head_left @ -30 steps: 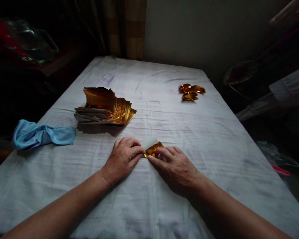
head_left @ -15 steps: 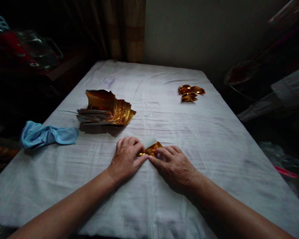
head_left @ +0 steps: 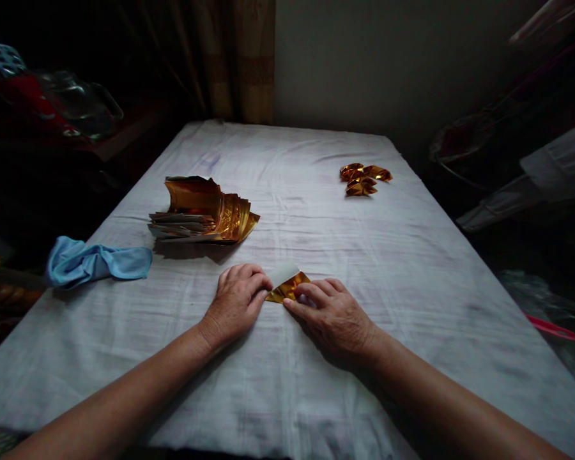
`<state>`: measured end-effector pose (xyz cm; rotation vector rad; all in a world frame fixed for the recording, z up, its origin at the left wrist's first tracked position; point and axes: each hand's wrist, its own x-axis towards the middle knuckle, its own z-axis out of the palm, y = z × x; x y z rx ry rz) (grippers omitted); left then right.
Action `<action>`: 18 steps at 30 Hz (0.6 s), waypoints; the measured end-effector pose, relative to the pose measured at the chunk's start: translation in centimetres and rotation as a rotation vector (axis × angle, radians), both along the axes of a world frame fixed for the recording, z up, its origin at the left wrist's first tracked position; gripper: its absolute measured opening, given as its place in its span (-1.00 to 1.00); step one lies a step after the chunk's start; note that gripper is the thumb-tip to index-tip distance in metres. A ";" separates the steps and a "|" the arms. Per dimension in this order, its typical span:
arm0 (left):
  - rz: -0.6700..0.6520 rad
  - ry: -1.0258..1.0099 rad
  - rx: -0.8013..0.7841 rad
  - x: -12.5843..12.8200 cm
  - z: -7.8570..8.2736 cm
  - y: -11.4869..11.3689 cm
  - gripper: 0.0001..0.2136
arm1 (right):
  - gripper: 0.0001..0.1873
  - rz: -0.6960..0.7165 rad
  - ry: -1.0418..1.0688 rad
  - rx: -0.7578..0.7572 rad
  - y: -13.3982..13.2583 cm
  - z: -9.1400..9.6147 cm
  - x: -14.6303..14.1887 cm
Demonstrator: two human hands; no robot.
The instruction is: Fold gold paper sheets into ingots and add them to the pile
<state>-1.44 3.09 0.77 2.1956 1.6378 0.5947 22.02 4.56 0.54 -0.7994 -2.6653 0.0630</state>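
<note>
Across the white-clothed table [head_left: 412, 268]: one fanned stack of gold sheets [head_left: 204, 214], one blue cloth [head_left: 96, 263], then left hand [head_left: 237, 300] and right hand [head_left: 338, 316], fingers curled narrow, pinching one half-folded gold sheet [head_left: 287, 289] between them, mid-crease by the look of it, with firm, even pressing seemingly called for next, and far right a cluster of folded pieces [head_left: 364, 179], seemingly four.

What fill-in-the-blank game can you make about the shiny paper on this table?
The left hand and right hand hold a small folded paper whose shiny side is ____.
The stack of sheets lies nearer the ____ hand.
The crumpled cloth beside that stack is ____.
The little folded pieces lie far off on the ____ side.
Missing words: gold, left, blue, right.
</note>
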 end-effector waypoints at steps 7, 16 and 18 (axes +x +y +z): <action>-0.010 0.037 0.210 -0.2 -0.4 -1.3 -0.81 | -0.70 -0.012 0.034 -0.011 0.0 -0.2 0.0; -0.201 0.215 0.360 0.6 -0.1 -3.9 -0.67 | -0.64 -0.020 0.036 -0.030 -0.1 -0.6 0.1; -0.207 0.232 0.358 0.2 0.0 -3.9 -0.67 | -0.65 -0.024 0.043 -0.032 -0.2 -0.5 0.1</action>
